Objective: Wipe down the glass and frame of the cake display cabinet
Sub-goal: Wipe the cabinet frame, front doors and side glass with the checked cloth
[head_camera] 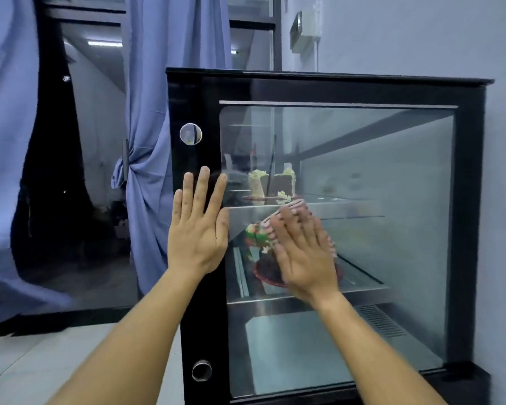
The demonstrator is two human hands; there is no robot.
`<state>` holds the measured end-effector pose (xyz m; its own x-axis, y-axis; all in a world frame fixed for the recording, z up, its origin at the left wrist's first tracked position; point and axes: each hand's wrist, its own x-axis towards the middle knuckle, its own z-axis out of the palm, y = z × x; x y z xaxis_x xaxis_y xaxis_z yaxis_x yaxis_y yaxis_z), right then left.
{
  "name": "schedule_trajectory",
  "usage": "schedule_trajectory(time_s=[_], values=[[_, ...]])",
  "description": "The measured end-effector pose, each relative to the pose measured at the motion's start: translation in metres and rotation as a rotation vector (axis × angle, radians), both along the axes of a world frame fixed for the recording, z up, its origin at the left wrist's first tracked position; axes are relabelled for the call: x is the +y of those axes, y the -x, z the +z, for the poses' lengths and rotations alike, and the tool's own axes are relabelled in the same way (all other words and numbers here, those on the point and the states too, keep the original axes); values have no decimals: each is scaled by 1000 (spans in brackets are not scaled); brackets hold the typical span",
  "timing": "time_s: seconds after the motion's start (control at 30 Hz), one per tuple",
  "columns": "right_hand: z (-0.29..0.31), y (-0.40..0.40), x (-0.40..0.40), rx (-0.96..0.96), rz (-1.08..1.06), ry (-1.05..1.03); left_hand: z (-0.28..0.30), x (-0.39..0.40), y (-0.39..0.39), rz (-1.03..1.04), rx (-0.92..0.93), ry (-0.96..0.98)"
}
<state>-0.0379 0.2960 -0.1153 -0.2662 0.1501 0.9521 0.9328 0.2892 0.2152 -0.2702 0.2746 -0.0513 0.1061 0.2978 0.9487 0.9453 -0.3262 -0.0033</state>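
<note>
Evidently mid-wipe: right hand (303, 252), fingers flat, presses striped cloth (292, 206) on glass (377, 176); left hand (197, 226) spread, bracing frame (199, 317); frame seemingly unwiped.

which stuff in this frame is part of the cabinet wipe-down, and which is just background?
Job:
- display cabinet glass
- black frame
- striped cloth under the right hand
- left hand, flat on the frame edge

Background:
- cake slices and decorated cake inside
- blue curtain
- wall box
</note>
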Motion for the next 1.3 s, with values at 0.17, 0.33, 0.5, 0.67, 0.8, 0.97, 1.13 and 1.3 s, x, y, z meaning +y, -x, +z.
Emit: schedule_trajectory(time_s=[0.17, 0.33, 0.5, 0.67, 0.8, 0.97, 1.13, 1.3], values=[[-8, -92, 8, 1092, -85, 127, -47, 8, -8, 88, -51, -63], [-46, 9, -2, 1208, -48, 99, -48, 15, -10, 107, -52, -106], [-27, 87, -15, 263, 61, 117, -50, 16, -8, 99, -57, -116], [23, -24, -5, 362, -121, 69, -50, 19, -6, 94, -37, -136], [7, -31, -4, 516, -111, 69, -53, 19, -7, 90, -37, -142], [-19, 71, -14, 143, 68, 73, -49, 19, -7, 101, -32, -148], [12, -6, 2, 239, -36, -7, -52, 20, -5, 109, -15, -146], [-1, 44, -3, 864, -5, -10, -67, 21, -10, 108, 81, -149]])
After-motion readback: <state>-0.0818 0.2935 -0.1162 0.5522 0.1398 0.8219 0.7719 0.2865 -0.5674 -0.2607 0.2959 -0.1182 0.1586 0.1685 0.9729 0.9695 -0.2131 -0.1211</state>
